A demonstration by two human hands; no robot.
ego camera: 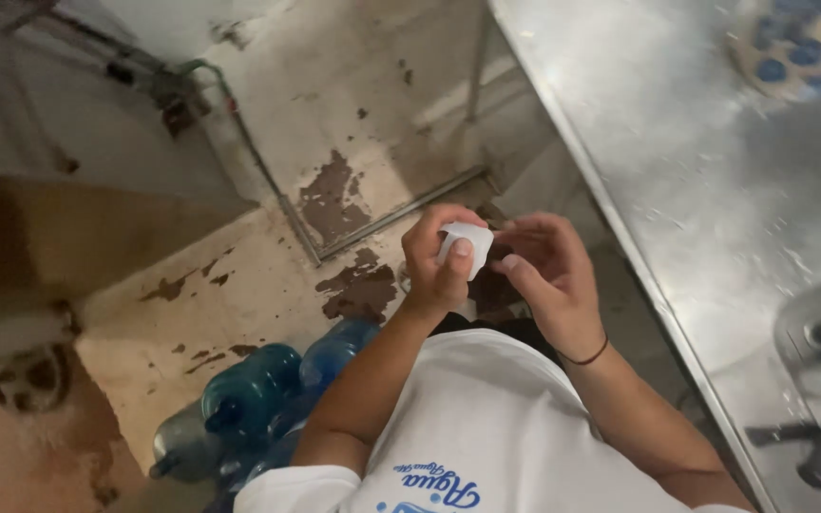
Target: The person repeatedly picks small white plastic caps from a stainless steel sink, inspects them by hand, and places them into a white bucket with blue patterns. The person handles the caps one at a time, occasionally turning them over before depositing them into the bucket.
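White piece: small, pale, smooth-looking scrap (pixel 465 245), roughly squarish, held up in front of the chest, above the worn floor.
Left hand: left hand (pixel 441 258) is closed around the white piece, thumb pressed on its near face, fingers curled behind it.
Right hand: right hand (pixel 545 275) sits just beside it, fingers half curled and cupped toward the piece's right edge; whether the fingertips touch it, cannot tell.
Piece's lean: tilted, upper edge toward the left hand's fingers, lower corner dropping to the right; too nearly square to give a clear long axis.
Wristband: thin dark band (pixel 589 358) circles the right wrist.
Table: shiny steel table (pixel 677 180), scuffed and reflective, runs along the right side, well apart from the hands.
Bottles: rounded blue-green plastic water bottles (pixel 254 389) lie clustered on the floor, lower left of the left forearm.
Floor: pale concrete floor (pixel 239 285) with dark peeling patches.
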